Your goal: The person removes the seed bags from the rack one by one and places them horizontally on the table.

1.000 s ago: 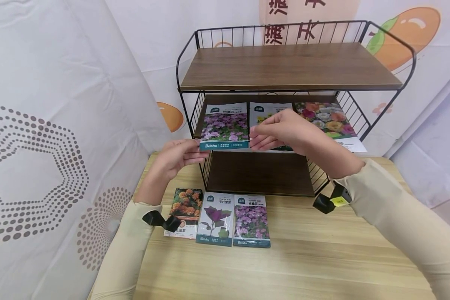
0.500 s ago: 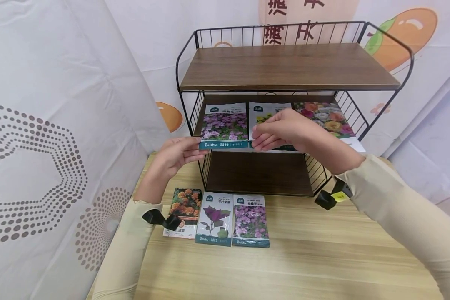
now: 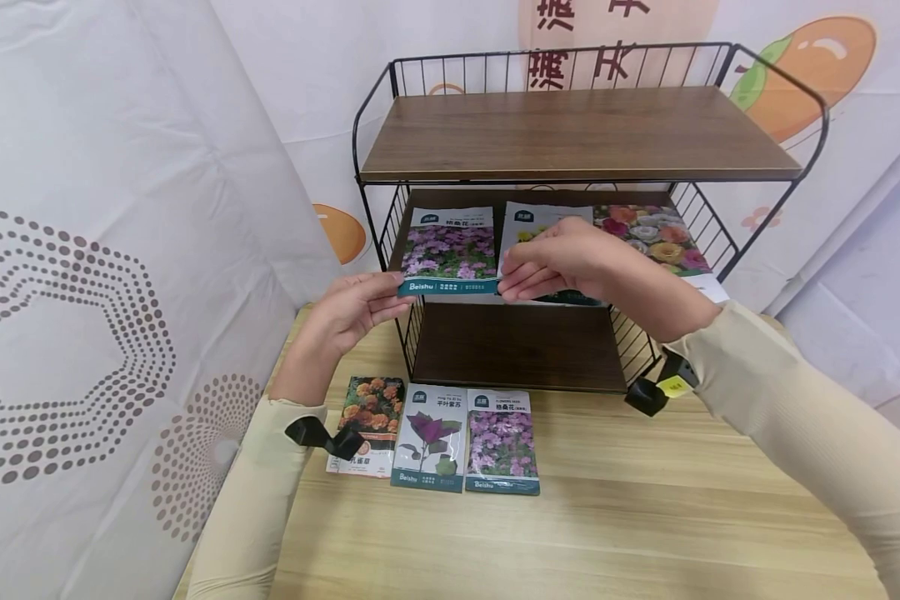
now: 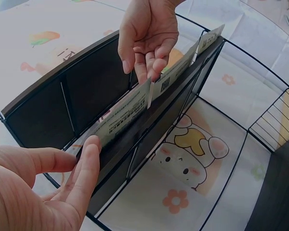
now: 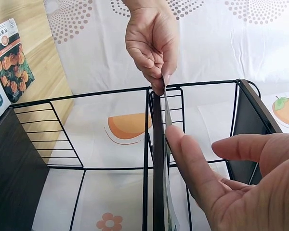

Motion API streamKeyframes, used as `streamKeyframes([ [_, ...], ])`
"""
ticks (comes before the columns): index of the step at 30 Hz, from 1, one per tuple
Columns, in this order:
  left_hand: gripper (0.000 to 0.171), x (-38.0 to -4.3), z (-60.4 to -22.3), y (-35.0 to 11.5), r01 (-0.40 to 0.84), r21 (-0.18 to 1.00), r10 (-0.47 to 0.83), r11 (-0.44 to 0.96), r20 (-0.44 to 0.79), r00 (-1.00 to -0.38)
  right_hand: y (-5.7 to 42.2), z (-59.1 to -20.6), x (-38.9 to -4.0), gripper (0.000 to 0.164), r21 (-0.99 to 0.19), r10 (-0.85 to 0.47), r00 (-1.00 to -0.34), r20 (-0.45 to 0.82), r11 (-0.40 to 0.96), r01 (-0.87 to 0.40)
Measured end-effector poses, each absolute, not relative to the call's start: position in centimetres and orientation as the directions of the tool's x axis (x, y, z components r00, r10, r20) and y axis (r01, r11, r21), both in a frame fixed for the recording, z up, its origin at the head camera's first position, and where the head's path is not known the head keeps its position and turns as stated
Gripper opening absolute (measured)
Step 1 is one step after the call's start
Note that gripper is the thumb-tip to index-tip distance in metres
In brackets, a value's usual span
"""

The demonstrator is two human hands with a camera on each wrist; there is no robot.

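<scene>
A purple-flower seed packet (image 3: pixel 450 254) lies at the left of the middle shelf, its front edge close to the shelf's lip. My left hand (image 3: pixel 360 307) pinches its front left corner between thumb and fingers. At its front right corner is my right hand (image 3: pixel 551 262), fingertips right at the packet edge and thumb held apart, as the right wrist view shows. That hand partly covers a second seed packet (image 3: pixel 528 218) with yellow flowers. A third packet with mixed, multicoloured blooms (image 3: pixel 656 233) lies to the right, partly behind the right forearm.
The black wire rack has a brown top shelf (image 3: pixel 570 133) above the hands and a lower shelf (image 3: pixel 525 346) beneath. On the wooden table (image 3: pixel 607 517) lie orange-flower (image 3: pixel 371 425), purple-leaf (image 3: pixel 429 437) and purple-flower (image 3: pixel 502 442) packets in a row.
The left packet's front edge has shifted slightly back and up in the head view. The yellow-flower packet has slid a little to the right. Both hands stay at nearly the same places.
</scene>
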State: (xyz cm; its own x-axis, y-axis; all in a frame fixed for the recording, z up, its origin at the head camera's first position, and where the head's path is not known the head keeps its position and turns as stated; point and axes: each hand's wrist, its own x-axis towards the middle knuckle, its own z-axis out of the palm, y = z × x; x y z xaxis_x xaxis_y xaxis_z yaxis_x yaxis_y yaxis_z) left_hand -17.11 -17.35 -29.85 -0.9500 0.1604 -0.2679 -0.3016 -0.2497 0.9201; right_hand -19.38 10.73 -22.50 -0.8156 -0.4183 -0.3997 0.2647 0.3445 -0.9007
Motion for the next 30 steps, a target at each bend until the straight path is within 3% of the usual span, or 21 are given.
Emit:
streamKeyframes([
  [19, 0.015, -16.97, -29.37, -17.27, -0.302, 0.925, 0.170, -0.231, -0.267, -0.948, 10.82, -22.50, -19.63, 0.035, -0.906, -0.431, -0.800, -0.417, 0.269, 0.327],
  [25, 0.019, -17.01, -29.20, -17.28, -0.292, 0.936, 0.160, -0.196, -0.263, -0.951, 10.68, -22.74, -19.81, 0.024, -0.910, -0.438, -0.798, -0.414, 0.210, 0.356],
  [30, 0.013, -17.03, -29.20, -17.28, -0.294, 0.935, 0.162, -0.198, -0.265, -0.951, 10.43, -23.07, -19.83, 0.019, -0.910, -0.423, -0.807, -0.412, 0.151, 0.385],
])
